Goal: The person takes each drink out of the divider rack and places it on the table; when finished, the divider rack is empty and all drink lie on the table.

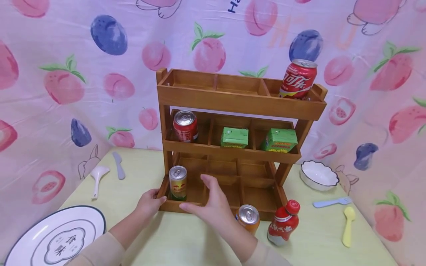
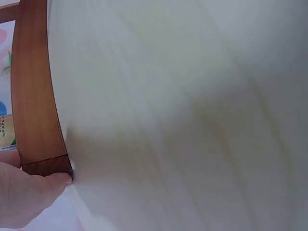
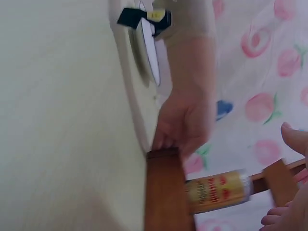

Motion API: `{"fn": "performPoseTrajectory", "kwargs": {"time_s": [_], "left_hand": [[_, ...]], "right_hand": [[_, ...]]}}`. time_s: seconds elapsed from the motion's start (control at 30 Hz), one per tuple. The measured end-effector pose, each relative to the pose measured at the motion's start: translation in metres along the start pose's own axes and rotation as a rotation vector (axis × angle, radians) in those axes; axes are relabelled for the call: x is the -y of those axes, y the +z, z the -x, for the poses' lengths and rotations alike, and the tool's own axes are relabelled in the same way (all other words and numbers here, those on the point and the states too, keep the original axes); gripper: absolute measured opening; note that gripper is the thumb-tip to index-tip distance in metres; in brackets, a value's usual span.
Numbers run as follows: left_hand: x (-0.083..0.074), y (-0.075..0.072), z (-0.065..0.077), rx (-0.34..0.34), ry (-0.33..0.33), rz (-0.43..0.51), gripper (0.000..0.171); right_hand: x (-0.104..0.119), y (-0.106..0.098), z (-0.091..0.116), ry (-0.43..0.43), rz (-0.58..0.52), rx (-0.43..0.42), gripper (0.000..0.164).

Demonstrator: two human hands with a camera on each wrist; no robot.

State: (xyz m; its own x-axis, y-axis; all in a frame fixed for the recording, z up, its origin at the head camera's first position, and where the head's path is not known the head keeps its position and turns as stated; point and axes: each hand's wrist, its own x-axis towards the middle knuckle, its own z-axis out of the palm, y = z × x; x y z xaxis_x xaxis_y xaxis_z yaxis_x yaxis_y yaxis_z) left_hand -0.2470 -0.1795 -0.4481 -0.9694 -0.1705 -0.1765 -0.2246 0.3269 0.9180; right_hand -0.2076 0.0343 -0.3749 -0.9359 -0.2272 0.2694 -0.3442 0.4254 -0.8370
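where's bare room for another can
The rack's top-left and top-middle compartments, left of the upper red can, are bare. So is the table between the red bottle and yellow spoon. Crowded: the middle tier, each compartment occupied, and the bottom tier's front, with the right hand and orange can.

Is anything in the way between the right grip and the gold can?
Nothing visible stands between the right grip and the gold can; the low front edge of the wooden rack runs before the can's base.
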Motion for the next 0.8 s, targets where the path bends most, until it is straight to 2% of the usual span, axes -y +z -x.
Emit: {"fn": "performPoseTrajectory", "kwargs": {"time_s": [0.17, 0.3, 0.5, 0.67, 0.8], "left_hand": [[0.002, 0.002, 0.002, 0.003, -0.006, -0.015, 0.045], [0.005, 0.003, 0.003, -0.004, 0.003, -0.018, 0.045], [0.007, 0.004, 0.004, -0.01, 0.01, -0.006, 0.045], [0.004, 0.002, 0.001, -0.011, 0.009, -0.006, 0.046], [0.003, 0.0, 0.002, -0.008, 0.014, -0.001, 0.047]], "right_hand": [[-0.024, 0.045, -0.045, 0.11, -0.037, 0.024, 0.097], [-0.04, 0.067, -0.065, 0.153, -0.039, 0.068, 0.091], [-0.052, 0.075, -0.075, 0.141, -0.032, 0.111, 0.073], [-0.056, 0.075, -0.078, 0.086, -0.043, 0.079, 0.068], [-0.044, 0.065, -0.076, 0.079, -0.072, 0.032, 0.066]]}}
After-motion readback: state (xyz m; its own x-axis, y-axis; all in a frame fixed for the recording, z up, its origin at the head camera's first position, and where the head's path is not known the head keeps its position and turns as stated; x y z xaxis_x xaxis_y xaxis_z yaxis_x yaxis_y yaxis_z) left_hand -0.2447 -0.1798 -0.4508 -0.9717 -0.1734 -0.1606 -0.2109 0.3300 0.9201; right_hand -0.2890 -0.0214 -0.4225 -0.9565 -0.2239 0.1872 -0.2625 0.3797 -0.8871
